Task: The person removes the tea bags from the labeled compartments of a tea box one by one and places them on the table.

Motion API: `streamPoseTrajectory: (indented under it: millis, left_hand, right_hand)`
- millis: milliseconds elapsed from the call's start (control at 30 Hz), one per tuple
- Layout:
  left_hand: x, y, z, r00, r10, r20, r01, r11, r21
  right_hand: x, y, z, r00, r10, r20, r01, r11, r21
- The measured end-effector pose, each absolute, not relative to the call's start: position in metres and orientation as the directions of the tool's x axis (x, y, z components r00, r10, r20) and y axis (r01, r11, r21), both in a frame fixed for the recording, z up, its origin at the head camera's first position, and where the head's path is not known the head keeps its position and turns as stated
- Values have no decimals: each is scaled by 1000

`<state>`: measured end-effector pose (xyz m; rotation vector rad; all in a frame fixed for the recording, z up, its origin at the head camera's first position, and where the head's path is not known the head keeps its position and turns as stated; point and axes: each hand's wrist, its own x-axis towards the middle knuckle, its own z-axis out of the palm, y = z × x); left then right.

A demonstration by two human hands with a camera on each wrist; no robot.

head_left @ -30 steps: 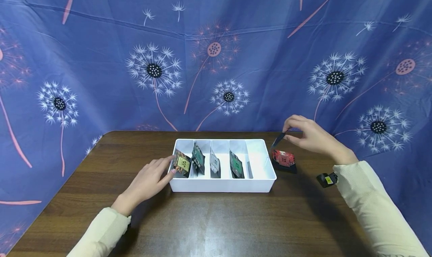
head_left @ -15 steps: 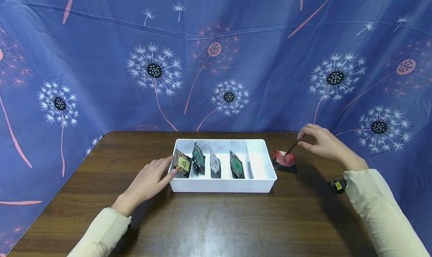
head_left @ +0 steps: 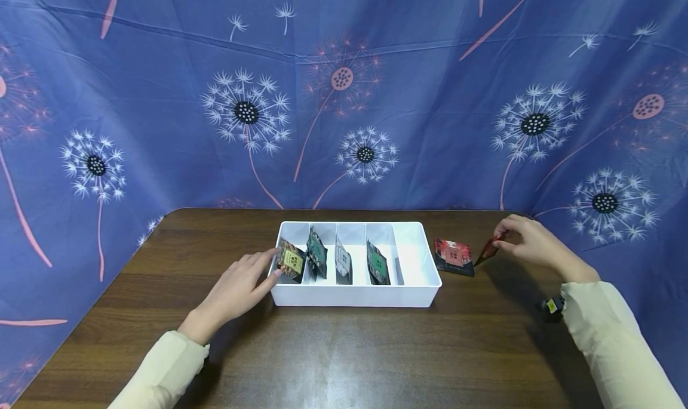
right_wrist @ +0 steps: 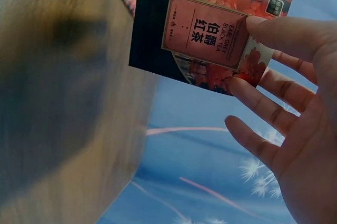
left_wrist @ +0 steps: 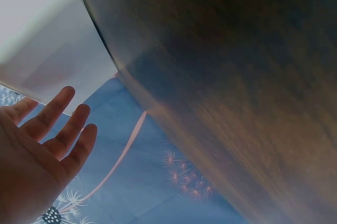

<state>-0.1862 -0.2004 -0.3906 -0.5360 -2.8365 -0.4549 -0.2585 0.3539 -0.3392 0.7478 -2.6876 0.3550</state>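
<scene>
In the head view my right hand (head_left: 529,245) pinches a red and black tea bag packet (head_left: 488,251) by its upper end, thumb on its printed face. Its label (right_wrist: 205,31) reads Earl Grey black tea in the right wrist view. A second red tea packet (head_left: 453,255) lies flat between it and the white divided tray (head_left: 352,295). My left hand (head_left: 236,286) rests at the tray's left end, fingertips at the rim by a yellow-labelled packet (head_left: 291,262). Its fingers (left_wrist: 68,134) extend relaxed beside the tray wall in the left wrist view.
Two green-labelled packets (head_left: 317,252) (head_left: 378,263) and a pale packet (head_left: 343,261) lean in separate compartments; the wide right compartment (head_left: 411,254) shows its white floor. The wooden table (head_left: 344,355) ends at a blue dandelion-print curtain (head_left: 430,98) behind.
My right hand has moved rightward and down with its packet, away from the other red packet and closer to the table. The left hand and tray stay put.
</scene>
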Motion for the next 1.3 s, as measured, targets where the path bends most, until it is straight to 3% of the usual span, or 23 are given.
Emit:
streamPoseTrajectory:
  millis: [767, 1300]
  left_hand:
    - [-186, -200, -392, -908, 319, 273, 388, 885, 256]
    - [-187, -200, -394, -905, 321, 278, 391, 885, 252]
  right_hand:
    - [-263, 370, -350, -908, -362, 211, -400, 899, -179]
    - [-281, 370, -376, -897, -299, 325, -374, 906, -198]
